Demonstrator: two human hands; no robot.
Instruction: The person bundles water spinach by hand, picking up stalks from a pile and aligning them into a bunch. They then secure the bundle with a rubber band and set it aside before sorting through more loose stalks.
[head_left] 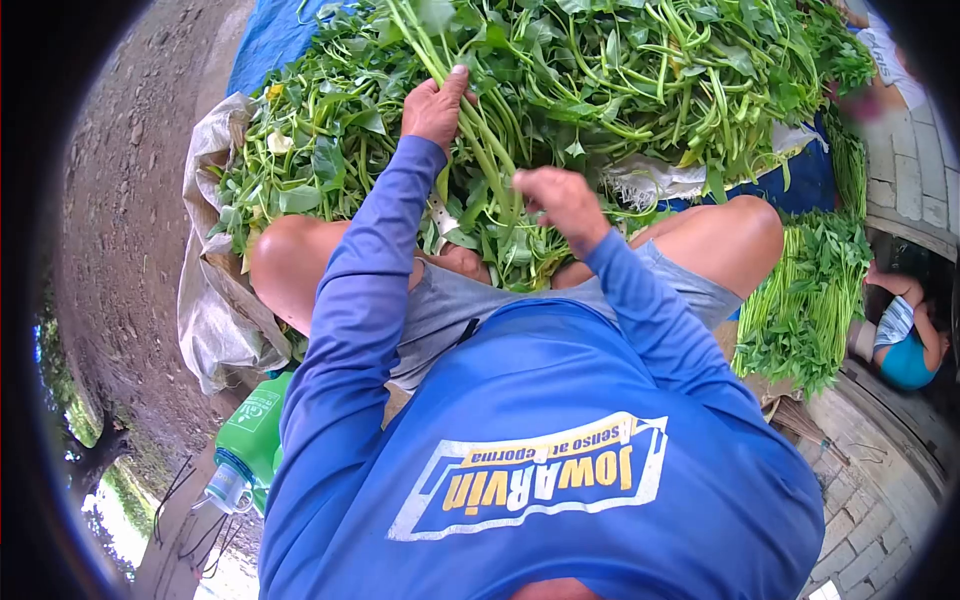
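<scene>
Several long green stems [478, 140] with leaves are held in my left hand [435, 108], its fingers wrapped round them and the thumb pointing up. My right hand [562, 203] is at the lower right of the same stems, fingers curled in and slightly blurred; whether it grips a stem is too unclear to tell. A large heap of leafy greens [600, 70] spreads in front of both hands. Loose leaves [530, 255] lie between my crossed legs, under the lower ends of the stems.
A pale sack [215, 330] lies at the left, with a green container [262, 425] below it. Bundled greens [800, 300] are stacked at the right. Another person [908, 345] is at the far right, near paving [865, 520]. A blue sheet [262, 45] shows at the upper left.
</scene>
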